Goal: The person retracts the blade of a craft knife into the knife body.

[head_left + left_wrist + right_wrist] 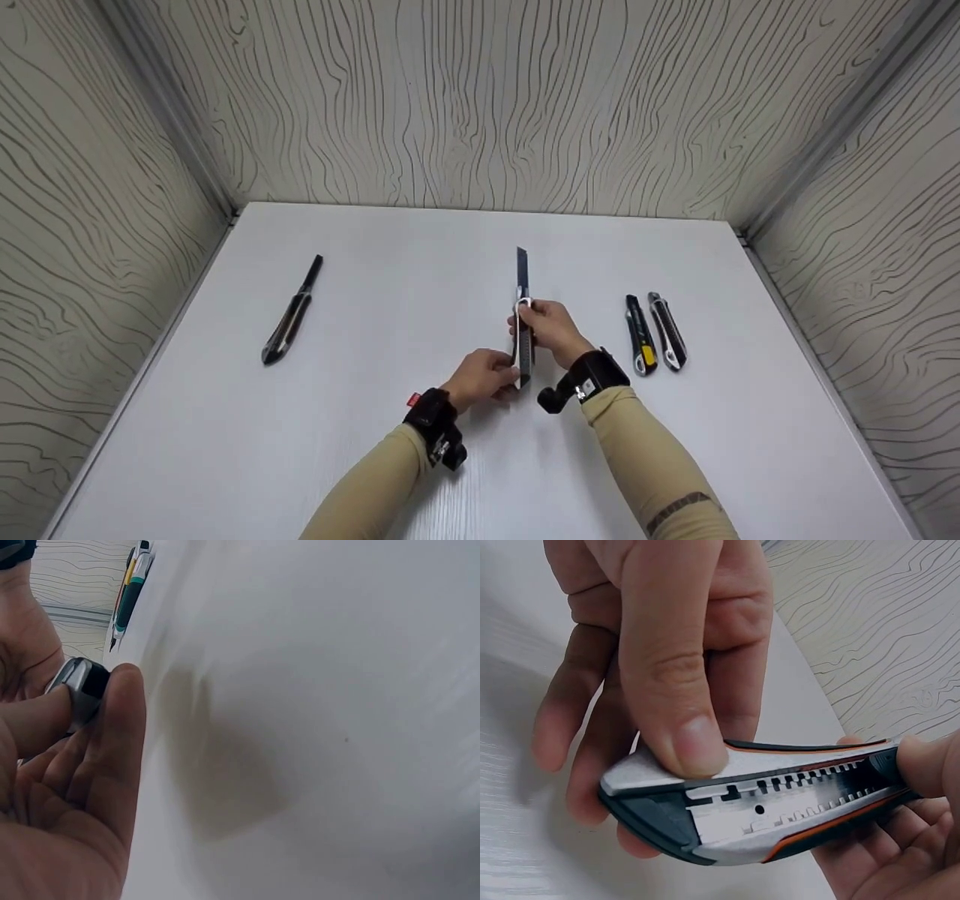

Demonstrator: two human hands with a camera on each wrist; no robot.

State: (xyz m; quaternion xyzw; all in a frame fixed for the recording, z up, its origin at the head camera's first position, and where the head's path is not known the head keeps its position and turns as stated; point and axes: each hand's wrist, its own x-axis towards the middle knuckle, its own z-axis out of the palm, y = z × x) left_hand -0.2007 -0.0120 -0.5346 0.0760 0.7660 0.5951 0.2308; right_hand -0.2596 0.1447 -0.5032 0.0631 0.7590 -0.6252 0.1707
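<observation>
A silver and black snap-off utility knife (525,349) is held over the middle of the white table, its long blade (523,268) extended away from me. My right hand (555,330) grips the knife near the blade end. In the right wrist view the right thumb (930,769) presses on the black slider, and orange lines edge the metal body (735,829). My left hand (480,377) pinches the knife's rear end between thumb and fingers. From the left wrist view, only the dark end cap (94,681) shows between the fingers; the blade is hidden there.
On the right lie two more utility knives side by side: one black with a yellow part (640,337), one silver and black (667,330). A dark knife (289,326) with its front part extended lies far left. Patterned walls (465,105) enclose the white table (405,255).
</observation>
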